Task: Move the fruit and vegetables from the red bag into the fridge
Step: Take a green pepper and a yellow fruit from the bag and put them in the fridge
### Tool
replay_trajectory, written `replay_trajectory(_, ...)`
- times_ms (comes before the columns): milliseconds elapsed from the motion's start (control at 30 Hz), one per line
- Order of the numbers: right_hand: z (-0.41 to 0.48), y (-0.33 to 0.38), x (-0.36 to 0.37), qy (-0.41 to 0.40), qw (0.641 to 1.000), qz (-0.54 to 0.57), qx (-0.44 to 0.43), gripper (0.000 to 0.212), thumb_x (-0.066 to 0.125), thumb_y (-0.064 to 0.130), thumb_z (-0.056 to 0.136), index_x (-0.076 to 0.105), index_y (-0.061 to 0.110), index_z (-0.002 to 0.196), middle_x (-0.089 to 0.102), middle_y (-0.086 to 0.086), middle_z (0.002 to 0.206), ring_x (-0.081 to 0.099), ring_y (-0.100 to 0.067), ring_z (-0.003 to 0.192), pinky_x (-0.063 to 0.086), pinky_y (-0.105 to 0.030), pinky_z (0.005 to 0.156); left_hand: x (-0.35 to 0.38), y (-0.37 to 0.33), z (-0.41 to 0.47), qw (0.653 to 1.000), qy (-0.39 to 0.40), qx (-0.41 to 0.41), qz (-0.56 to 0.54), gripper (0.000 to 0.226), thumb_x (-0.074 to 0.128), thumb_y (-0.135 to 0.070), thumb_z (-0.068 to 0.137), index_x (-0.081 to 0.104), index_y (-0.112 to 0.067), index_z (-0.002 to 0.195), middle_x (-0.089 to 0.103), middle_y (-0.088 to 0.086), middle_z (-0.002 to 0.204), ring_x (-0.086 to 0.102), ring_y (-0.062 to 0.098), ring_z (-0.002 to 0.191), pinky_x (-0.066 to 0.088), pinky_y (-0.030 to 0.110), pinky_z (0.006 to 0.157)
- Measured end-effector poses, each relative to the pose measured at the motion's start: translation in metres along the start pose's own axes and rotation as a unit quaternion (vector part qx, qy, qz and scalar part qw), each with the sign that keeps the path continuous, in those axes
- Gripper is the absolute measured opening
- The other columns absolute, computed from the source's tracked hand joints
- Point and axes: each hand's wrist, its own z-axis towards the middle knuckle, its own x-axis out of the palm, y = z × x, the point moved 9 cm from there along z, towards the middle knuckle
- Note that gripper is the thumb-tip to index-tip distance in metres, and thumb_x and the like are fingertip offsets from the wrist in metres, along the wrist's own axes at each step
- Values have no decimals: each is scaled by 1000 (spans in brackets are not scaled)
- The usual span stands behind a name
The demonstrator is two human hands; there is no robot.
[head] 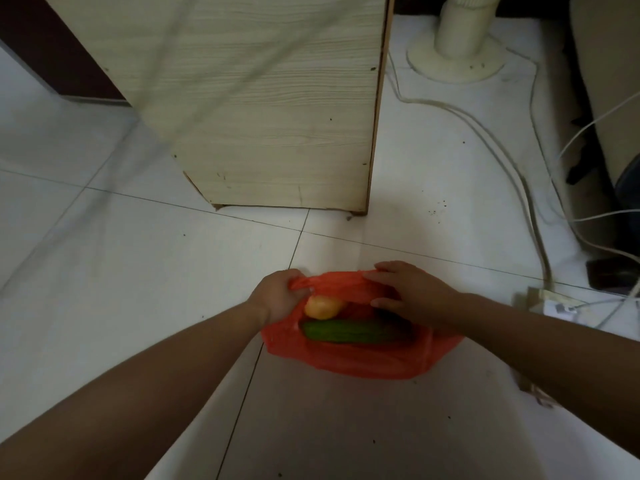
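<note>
Forearms reach from six o'clock to the bag (363,358) on the floor (138,271). Left hand (277,296) grips its rim at nine o'clock, fingers curled into plastic. Right hand (412,292) lies over the rim at one o'clock, fingers nearly straight; grip unclear. Fruit (322,306) and cucumber (343,332) lie inside. Cabinet (277,116) stands at twelve.

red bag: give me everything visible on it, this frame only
The red bag looks like thin, crinkled orange-red plastic. It lies slumped on the pale tiled floor, in front of a wood-grain cabinet and apart from it. Its mouth is pulled open: the left hand grips the left rim and the right hand holds the far right rim. Inside lie a green cucumber, on its side, and a yellow-orange fruit next to it. What lies deeper in is too dark to tell.
</note>
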Motion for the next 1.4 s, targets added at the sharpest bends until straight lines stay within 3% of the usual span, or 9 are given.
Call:
replay_trajectory(167, -2, 4, -9, -9, 1000, 3, -1, 58, 50, 47, 91, 30, 35, 144, 26, 0, 153, 23, -21, 138, 25, -38, 111, -4, -4, -3, 1000, 13, -14, -6, 25, 54, -28, 93, 54, -19, 69, 59, 1, 75, 57, 21, 78, 43, 29, 72)
replay_trajectory(333, -12, 16, -24, -63, 996, -66, -11, 55, 48, 51, 90, 32, 37, 142, 33, 3, 149, 30, -21, 135, 30, -43, 108, -6, -7, -9, 999, 21, -9, -24, 16, 54, -27, 93, 58, -16, 82, 62, 2, 86, 60, 23, 89, 45, 29, 77)
replay_trajectory(433, -16, 25, -25, -68, 990, -125, -7, 53, 44, 51, 92, 31, 37, 142, 31, 6, 151, 24, -20, 139, 21, -50, 111, -8, -10, -12, 1000, 8, 4, -18, 15, 59, -25, 90, 60, -19, 104, 64, 1, 104, 59, 20, 100, 47, 29, 87)
replay_trajectory(567, -27, 67, -25, -122, 966, -164, -158, 42, 49, 39, 92, 48, 29, 133, 48, 0, 140, 42, -25, 129, 37, -45, 101, -16, -16, -16, 999, -26, 29, -5, 31, 62, -22, 88, 56, -22, 118, 59, 1, 117, 53, 14, 103, 42, 25, 88)
replay_trajectory(633, -27, 77, -12, -73, 966, -152, -196, 44, 46, 40, 94, 43, 28, 137, 42, 1, 145, 37, -21, 133, 35, -38, 104, -20, -20, -20, 998, -31, 52, 8, 35, 63, -22, 87, 54, -24, 121, 56, 1, 122, 52, 15, 107, 41, 24, 89)
replay_trajectory(733, -18, 65, 11, 12, 983, -122, -140, 55, 37, 49, 95, 25, 31, 146, 21, 5, 155, 20, -15, 142, 23, -35, 112, -30, -32, -34, 982, -72, 146, 94, 38, 62, -28, 87, 53, -24, 124, 51, -2, 131, 48, 15, 118, 38, 23, 95)
replay_trajectory(900, 0, 48, 12, 37, 992, -88, -81, 64, 33, 53, 95, 13, 27, 149, 13, 3, 157, 18, -18, 142, 20, -38, 116, -2, -60, -69, 891, -45, 371, 258, 42, 46, -37, 90, 54, -20, 127, 52, 2, 134, 50, 18, 121, 42, 28, 98)
replay_trajectory(1100, 14, 49, 12, 40, 992, -81, -90, 67, 39, 54, 93, 18, 24, 148, 22, 3, 155, 26, -15, 139, 19, -28, 112, 25, -25, -37, 942, 24, 227, 248, 75, 23, -61, 84, 20, -22, 148, 22, 0, 155, 25, 17, 141, 18, 22, 111)
replay_trajectory(1400, 14, 30, 11, 16, 996, -25, -80, 63, 48, 52, 91, 26, 28, 146, 30, 6, 152, 32, -14, 135, 23, -26, 110, 48, -17, -5, 981, 126, 128, 75, 72, 67, -41, 82, 31, -29, 143, 44, -2, 140, 45, 16, 122, 34, 18, 94)
